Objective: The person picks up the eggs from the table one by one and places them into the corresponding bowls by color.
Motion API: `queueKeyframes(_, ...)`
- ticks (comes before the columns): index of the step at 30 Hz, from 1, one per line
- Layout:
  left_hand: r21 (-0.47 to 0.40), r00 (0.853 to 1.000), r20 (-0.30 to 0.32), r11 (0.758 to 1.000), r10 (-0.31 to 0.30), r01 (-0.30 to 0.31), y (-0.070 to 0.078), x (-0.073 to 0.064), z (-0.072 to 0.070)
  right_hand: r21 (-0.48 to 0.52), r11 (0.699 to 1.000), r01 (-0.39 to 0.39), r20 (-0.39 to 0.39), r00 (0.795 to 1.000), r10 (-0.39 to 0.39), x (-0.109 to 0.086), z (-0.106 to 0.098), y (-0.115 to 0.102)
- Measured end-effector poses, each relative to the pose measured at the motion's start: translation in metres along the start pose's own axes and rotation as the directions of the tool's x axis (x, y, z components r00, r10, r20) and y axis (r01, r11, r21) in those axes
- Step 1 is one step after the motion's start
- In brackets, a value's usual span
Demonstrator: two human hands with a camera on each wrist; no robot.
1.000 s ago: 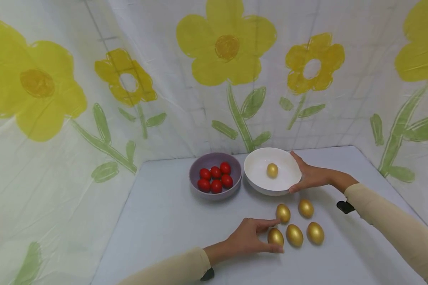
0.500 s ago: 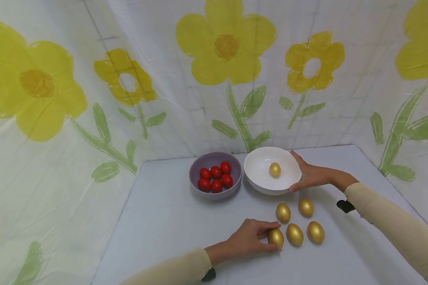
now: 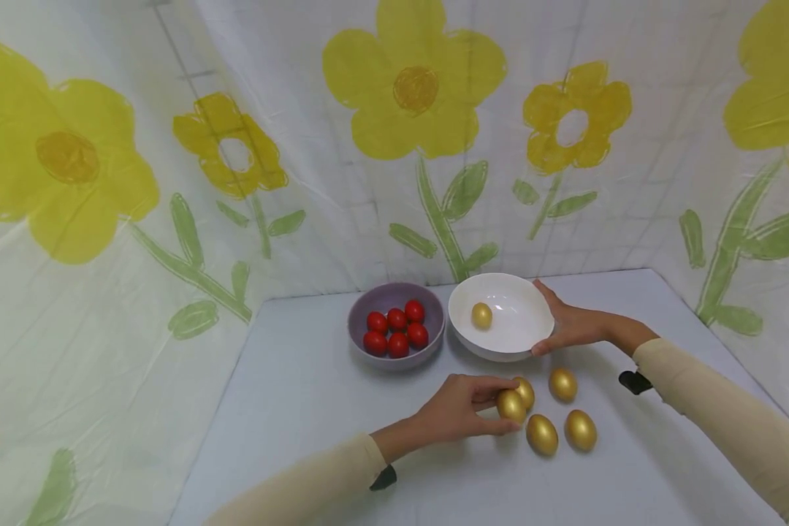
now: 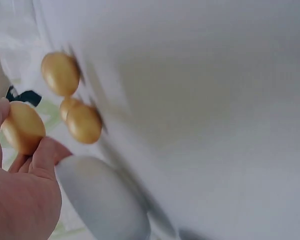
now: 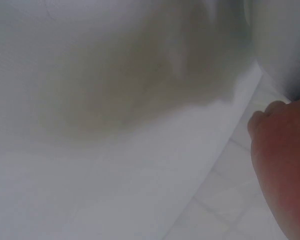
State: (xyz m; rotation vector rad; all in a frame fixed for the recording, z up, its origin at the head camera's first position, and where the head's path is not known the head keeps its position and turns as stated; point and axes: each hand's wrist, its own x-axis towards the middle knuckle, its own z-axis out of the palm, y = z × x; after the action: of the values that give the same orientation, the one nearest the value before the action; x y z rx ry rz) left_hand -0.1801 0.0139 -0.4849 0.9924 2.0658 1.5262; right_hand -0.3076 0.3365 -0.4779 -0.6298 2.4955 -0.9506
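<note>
My left hand pinches a golden egg between thumb and fingers; in the left wrist view the held egg is clear of the table. Behind it lies a second golden egg, partly covered. Three more golden eggs rest to the right, one of them the nearest egg. My right hand grips the right side of a white bowl, thumb at the front and fingers at the back. Inside that bowl, toward the left, is one golden egg.
A purple bowl holding several red eggs stands just left of the white bowl. The pale table ends at a hanging cloth printed with yellow flowers, which also runs along both sides.
The left hand has closed on the nearest left egg and carried it up and away toward the bowls. The egg inside the white bowl has rolled left. My right hand keeps its place.
</note>
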Motion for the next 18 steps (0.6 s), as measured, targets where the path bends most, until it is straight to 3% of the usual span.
queueKeyframes(6,0.026,0.997,-0.048,0.998,0.061,-0.060,0.017,0.021,-0.031,0.026,1.000,0.009,-0.003,1.000,-0.009,0.000,0.000,0.003)
queueKeyframes(13,0.116,0.983,-0.174,0.993,0.057,-0.038,0.030,0.047,-0.069,0.016,1.000,0.020,-0.008,1.000,-0.020,0.001,0.001,0.005)
queueKeyframes(15,0.145,0.980,-0.188,0.989,0.067,-0.040,0.028,0.056,-0.078,0.009,1.000,0.014,-0.007,1.000,-0.014,0.001,0.000,0.004)
queueKeyframes(18,0.231,0.981,-0.191,0.973,0.043,0.003,0.028,0.067,-0.088,0.002,1.000,-0.002,-0.001,1.000,0.002,0.001,-0.001,0.003)
